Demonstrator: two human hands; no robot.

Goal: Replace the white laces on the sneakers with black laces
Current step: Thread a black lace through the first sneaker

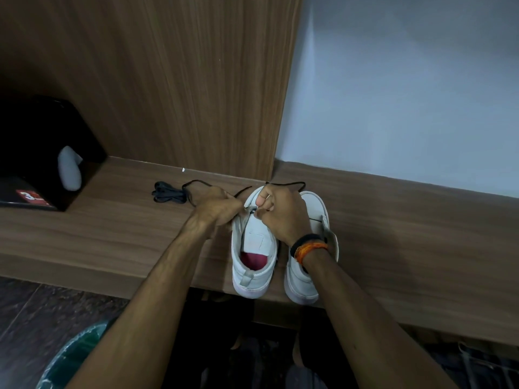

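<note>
The room was dim, with soft and even light and no glare. The wall (407,88) at the upper right was the brightest part, while the black box (42,153) and the floor (42,310) below the shelf (393,248) were almost lost in shadow. The wide lens bent the straight lines near the edges. The picture was a little soft and grainy.

Both forearms were bare, sleeveless. Right wrist wore black band (307,239) with orange thread bracelet (311,249) just behind it, toward 5 o'clock. Left wrist unadorned.
</note>
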